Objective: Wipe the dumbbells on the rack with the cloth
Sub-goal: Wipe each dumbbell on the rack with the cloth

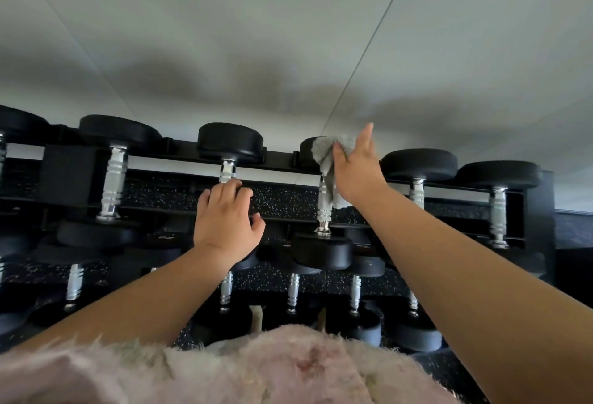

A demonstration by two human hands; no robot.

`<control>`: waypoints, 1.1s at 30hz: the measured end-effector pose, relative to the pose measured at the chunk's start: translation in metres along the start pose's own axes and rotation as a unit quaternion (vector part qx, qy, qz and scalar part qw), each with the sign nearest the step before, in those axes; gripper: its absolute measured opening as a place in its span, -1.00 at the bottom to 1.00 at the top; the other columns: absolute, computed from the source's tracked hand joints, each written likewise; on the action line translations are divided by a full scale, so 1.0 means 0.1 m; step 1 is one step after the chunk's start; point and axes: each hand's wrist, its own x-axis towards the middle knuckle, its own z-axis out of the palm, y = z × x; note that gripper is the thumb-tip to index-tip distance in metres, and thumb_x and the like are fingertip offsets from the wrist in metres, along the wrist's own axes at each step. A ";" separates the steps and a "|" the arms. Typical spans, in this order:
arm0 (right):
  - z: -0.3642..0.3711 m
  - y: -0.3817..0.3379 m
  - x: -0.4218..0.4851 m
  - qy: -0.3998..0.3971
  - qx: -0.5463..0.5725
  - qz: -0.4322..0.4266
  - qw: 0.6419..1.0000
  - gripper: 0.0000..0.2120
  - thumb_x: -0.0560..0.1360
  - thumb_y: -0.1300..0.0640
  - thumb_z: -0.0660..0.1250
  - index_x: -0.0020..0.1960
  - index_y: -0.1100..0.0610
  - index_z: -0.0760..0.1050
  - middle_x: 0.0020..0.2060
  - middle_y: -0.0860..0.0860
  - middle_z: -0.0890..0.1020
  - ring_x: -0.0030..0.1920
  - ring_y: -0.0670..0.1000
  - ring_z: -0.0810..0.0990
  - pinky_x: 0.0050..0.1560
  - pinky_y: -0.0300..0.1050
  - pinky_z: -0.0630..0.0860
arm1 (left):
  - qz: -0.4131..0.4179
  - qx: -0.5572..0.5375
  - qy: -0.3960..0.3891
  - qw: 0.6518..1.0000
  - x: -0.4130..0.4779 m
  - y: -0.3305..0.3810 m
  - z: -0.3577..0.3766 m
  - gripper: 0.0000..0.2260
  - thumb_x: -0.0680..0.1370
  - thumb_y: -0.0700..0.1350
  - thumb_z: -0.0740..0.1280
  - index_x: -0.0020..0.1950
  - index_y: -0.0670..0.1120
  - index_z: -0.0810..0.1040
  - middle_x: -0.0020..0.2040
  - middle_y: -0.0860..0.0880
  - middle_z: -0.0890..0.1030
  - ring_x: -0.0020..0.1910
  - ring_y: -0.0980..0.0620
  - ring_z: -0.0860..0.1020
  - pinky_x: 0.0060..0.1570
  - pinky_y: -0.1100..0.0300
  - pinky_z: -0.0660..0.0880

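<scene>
Fuzzy top (256, 368) nearest; left grip (224, 214) curled on dumbbell handle (227, 174); right grip (356, 166) pinches cloth (324, 150).

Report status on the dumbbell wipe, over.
Right hand pinching cloth against far head of top-row dumbbell. Left hand gripping neighbouring dumbbell by its handle. Nothing in the way.

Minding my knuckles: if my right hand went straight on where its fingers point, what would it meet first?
Probably the wall behind the rack; the right hand points past the dumbbell head. Depth unclear.
</scene>
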 end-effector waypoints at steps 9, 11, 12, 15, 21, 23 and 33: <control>0.27 0.18 0.43 0.020 -0.302 -0.297 0.906 -0.48 0.58 -0.06 0.33 0.52 -0.06 0.34 0.56 0.09 0.31 0.57 0.20 0.24 0.59 0.23 0.11 | 0.017 0.008 -0.031 0.999 0.04 0.01 0.02 -0.70 0.46 0.12 0.44 0.02 -0.08 0.70 0.30 -0.06 0.57 0.35 -0.11 0.44 0.01 -0.05 0.59; 0.18 0.32 0.53 0.006 -0.267 -0.290 0.919 -0.51 0.62 -0.17 0.19 0.50 -0.03 0.38 0.50 0.05 0.38 0.51 0.14 0.34 0.55 0.22 0.25 | 0.019 0.004 -0.024 1.000 0.04 0.01 0.02 -0.72 0.45 0.11 0.46 -0.03 -0.08 0.70 0.29 -0.06 0.58 0.35 -0.11 0.45 0.06 -0.08 0.58; 0.12 0.38 0.59 -0.007 -0.236 -0.246 0.940 -0.48 0.63 -0.23 0.10 0.49 -0.01 0.39 0.47 0.04 0.43 0.46 0.11 0.39 0.52 0.20 0.33 | 0.021 0.000 -0.023 1.000 0.03 0.01 0.02 -0.72 0.44 0.11 0.45 -0.05 -0.09 0.69 0.29 -0.07 0.58 0.34 -0.12 0.45 0.08 -0.10 0.57; -0.09 0.48 0.70 -0.007 -0.063 -0.076 0.995 -0.57 0.70 -0.24 0.03 0.23 0.04 0.49 0.08 0.05 0.63 0.04 0.05 0.66 0.10 0.08 0.66 | 0.025 -0.010 -0.014 1.000 0.03 0.03 0.01 -0.69 0.43 0.13 0.37 -0.08 -0.10 0.69 0.27 -0.09 0.59 0.33 -0.15 0.48 0.13 -0.14 0.55; 0.07 0.13 0.78 -0.015 -0.116 -0.209 0.971 -0.66 0.67 -0.19 0.03 0.22 -0.07 0.49 -0.10 -0.15 0.61 -0.15 -0.08 0.63 -0.17 -0.17 0.62 | 0.013 -0.001 -0.037 0.999 0.04 0.04 -0.01 -0.64 0.43 0.18 0.30 -0.04 -0.06 0.70 0.36 -0.08 0.57 0.39 -0.15 0.45 0.29 -0.14 0.48; 0.17 -0.06 0.75 -0.028 -0.184 -0.275 0.943 -0.72 0.66 -0.16 0.06 0.21 -0.15 0.48 -0.03 -0.13 0.62 -0.05 -0.02 0.63 -0.04 0.02 0.63 | -0.001 -0.001 -0.041 0.999 0.04 0.07 -0.04 -0.64 0.44 0.19 0.30 -0.01 -0.05 0.70 0.40 -0.07 0.54 0.41 -0.13 0.43 0.34 -0.13 0.46; -0.16 0.66 0.68 -0.077 -0.067 -0.209 0.973 -0.48 0.55 -0.37 0.25 0.37 -0.09 0.41 0.13 -0.11 0.59 0.07 -0.06 0.59 0.20 0.05 0.61 | -0.152 -0.007 0.025 0.988 0.04 0.18 -0.08 -0.44 0.48 0.04 0.45 0.45 -0.08 0.45 0.45 -0.12 0.46 0.39 -0.20 0.42 0.33 -0.21 0.46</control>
